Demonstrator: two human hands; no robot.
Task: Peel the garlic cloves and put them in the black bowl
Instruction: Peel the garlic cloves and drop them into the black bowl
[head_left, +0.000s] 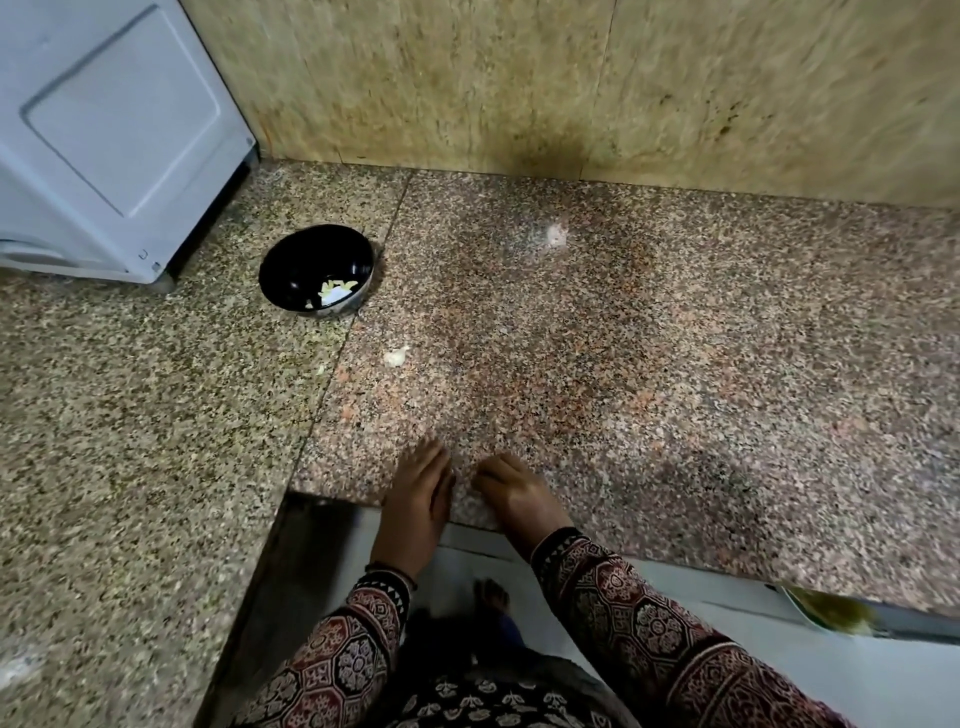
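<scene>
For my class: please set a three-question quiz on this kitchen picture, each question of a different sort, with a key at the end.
1. True or false: the black bowl lies upside down on the counter.
2. Where are the left hand and the right hand? A. inside the bowl. B. at the counter's near edge, side by side. C. raised high above the counter.
3. Short answer: what is inside the bowl?

Key
1. False: it stands upright, open side up.
2. B.
3. A few pale pieces, apparently garlic, gathered at one side of the bowl.
</scene>
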